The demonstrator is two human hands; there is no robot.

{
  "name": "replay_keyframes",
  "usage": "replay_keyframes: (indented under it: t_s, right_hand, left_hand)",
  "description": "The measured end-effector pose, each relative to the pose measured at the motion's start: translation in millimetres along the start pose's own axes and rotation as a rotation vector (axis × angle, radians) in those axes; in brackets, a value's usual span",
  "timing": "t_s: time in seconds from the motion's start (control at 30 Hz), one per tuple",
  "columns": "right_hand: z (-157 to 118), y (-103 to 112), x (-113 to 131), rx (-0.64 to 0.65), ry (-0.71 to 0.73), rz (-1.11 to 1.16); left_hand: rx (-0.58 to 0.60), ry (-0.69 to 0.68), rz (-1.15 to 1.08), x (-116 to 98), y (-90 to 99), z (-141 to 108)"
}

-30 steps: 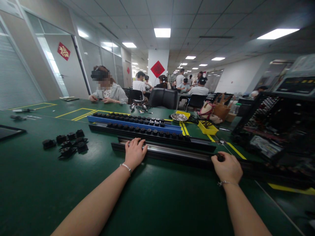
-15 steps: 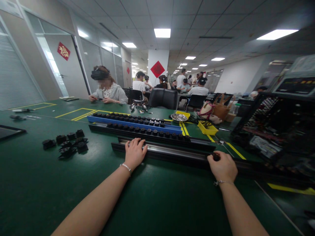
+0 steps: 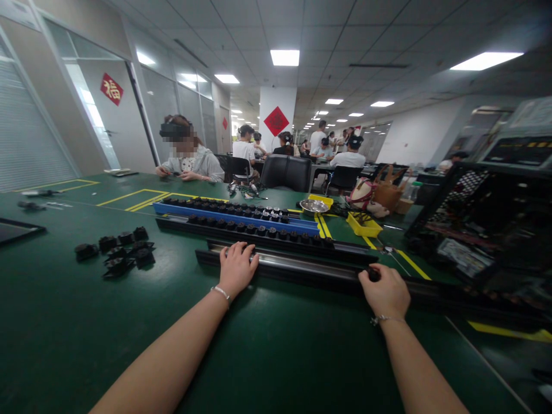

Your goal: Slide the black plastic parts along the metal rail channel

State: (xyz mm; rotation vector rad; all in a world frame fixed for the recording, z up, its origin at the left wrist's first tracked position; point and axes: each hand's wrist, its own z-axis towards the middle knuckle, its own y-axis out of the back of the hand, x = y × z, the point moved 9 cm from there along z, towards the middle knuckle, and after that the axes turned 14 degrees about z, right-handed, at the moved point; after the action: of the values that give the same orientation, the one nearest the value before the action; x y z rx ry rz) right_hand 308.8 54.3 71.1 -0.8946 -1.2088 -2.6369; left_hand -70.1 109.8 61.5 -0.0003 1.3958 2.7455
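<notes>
A long black rail point(image 3: 302, 267) lies across the green table point(image 3: 267, 351) in front of me. My left hand point(image 3: 236, 268) rests flat on the rail's left part, fingers spread over it. My right hand point(image 3: 385, 293) is closed around a small black part point(image 3: 373, 274) that sits in the rail, further right. Behind this rail lies a second black rail point(image 3: 259, 233) filled with several black parts, and behind that a blue rail point(image 3: 233, 211) with more of them.
Loose black parts point(image 3: 118, 253) lie in a cluster at the left. A yellow tray point(image 3: 364, 224) and a metal dish point(image 3: 314, 205) stand at the back right, a dark machine point(image 3: 487, 230) at the right. A seated person point(image 3: 186, 158) works across the table.
My right hand has slid the small black part leftward along the rail. My left hand has stayed where it was.
</notes>
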Motion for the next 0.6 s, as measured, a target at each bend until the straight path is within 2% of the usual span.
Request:
replay_keyframes:
  t_s: [0.13,0.33,0.6]
  right_hand:
    - [-1.6,-2.3,3.4,0.004,0.013,0.012]
    - [-3.2,0.6,9.4,-0.058,0.04,0.026]
    - [-3.6,-2.8,11.1,-0.026,0.025,0.046]
  left_hand:
    - [0.0,-0.004,0.001,0.1,0.0,0.0]
    - [0.001,-0.011,0.005,0.4,-1.6,-0.1]
    - [-0.005,-0.014,0.014,0.5,-2.0,-0.2]
